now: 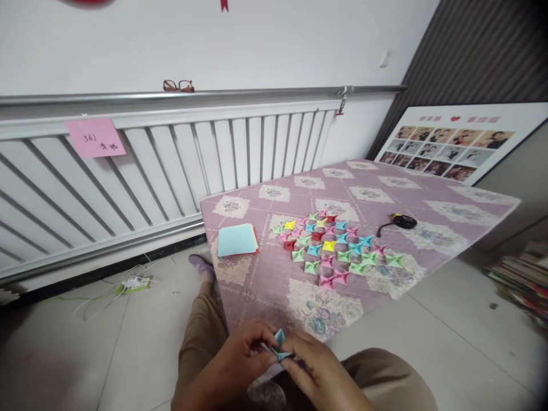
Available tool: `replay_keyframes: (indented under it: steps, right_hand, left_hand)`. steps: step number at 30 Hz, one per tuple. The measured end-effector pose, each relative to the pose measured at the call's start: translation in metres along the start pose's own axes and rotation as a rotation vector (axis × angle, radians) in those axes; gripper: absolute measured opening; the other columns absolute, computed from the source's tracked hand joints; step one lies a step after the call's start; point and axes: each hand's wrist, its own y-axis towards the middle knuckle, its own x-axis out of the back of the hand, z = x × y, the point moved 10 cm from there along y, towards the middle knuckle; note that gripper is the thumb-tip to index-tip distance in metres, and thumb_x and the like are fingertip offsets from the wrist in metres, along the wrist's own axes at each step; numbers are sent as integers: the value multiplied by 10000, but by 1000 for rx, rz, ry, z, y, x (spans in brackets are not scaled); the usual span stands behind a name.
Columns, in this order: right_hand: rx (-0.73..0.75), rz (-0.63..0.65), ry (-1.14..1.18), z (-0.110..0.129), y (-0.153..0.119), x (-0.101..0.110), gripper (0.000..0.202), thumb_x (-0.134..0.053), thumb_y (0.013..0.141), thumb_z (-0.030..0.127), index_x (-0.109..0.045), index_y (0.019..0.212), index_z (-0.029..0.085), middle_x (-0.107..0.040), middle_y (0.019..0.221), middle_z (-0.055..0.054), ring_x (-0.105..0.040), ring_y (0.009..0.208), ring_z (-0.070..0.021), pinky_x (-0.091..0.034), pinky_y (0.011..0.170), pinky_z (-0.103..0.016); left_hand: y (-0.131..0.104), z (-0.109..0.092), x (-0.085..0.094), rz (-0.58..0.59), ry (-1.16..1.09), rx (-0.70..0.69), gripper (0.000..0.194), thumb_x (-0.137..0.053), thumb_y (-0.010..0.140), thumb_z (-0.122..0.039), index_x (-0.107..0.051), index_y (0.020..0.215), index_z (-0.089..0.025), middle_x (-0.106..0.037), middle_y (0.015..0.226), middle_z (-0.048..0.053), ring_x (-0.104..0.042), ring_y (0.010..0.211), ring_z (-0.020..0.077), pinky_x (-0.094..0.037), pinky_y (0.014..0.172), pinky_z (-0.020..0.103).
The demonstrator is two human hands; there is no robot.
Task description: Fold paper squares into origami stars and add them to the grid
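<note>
A small light blue folded paper piece (279,348) is pinched between my two hands at the table's near edge. My left hand (246,357) grips its left side with thumb and fingers. On the other side, my right hand (314,365) holds the piece by its right part. Beyond them, several folded paper pieces (329,246) in pink, green, blue, yellow and red stand grouped on the patterned tablecloth (265,285). A stack of square paper (237,240), light blue on top with a red edge showing, lies at the table's left.
A black object with a strap (403,221) lies right of the folded pieces. A white radiator (171,154) runs behind the table. A photo board (449,142) leans at the back right. A power strip (136,283) sits on the floor at left.
</note>
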Motion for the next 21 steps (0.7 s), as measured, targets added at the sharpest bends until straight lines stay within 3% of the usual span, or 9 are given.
replay_keyframes:
  steps: [3,7,11,13,16,19,21]
  right_hand:
    - [-26,-58,91,-5,-1,3,200,-475,910,304,-585,761,229,-590,779,-3,-555,770,-154,-415,698,-240]
    - [-126,-263,226,-25,-4,8,247,-520,864,367,-566,677,213,-551,680,11,-529,659,-140,-414,625,-228]
    - [-240,-384,334,-44,-8,4,275,-558,809,425,-553,646,203,-512,612,21,-494,592,-133,-401,562,-222]
    - [-270,-424,377,-48,-11,3,293,-571,792,452,-545,643,201,-499,598,24,-484,576,-130,-398,549,-222]
    - [-293,-482,427,-53,-15,4,320,-598,770,490,-533,645,203,-501,594,25,-482,564,-127,-398,536,-221]
    - [-297,-472,501,-58,-17,-2,331,-605,775,508,-528,665,205,-531,606,17,-511,574,-136,-420,559,-234]
    - [-305,-463,548,-61,-17,-6,339,-614,772,509,-521,658,204,-527,605,18,-515,576,-138,-428,565,-240]
  left_hand:
    - [2,1,1,-59,24,15,195,-626,809,-332,-574,714,-170,-607,898,56,-542,794,163,-402,725,260]
    - [2,11,4,-201,17,73,161,-628,761,-242,-519,660,-181,-602,805,33,-507,715,144,-380,667,247]
    - [1,26,3,-304,-141,127,119,-635,727,-220,-522,732,-187,-543,709,-9,-486,684,130,-375,651,236]
    - [1,32,3,-349,-236,141,212,-679,691,-233,-541,845,-189,-538,735,-16,-494,698,130,-379,651,233]
    - [0,44,-5,-312,-356,204,355,-736,661,-326,-550,926,-180,-537,746,-18,-481,656,115,-368,613,227]
    - [0,52,-20,-191,-362,272,337,-694,711,-454,-552,774,-156,-497,618,-32,-433,555,92,-327,555,223]
    - [-2,54,-19,-191,-312,294,358,-678,717,-489,-540,714,-159,-477,562,-40,-426,530,93,-312,540,225]
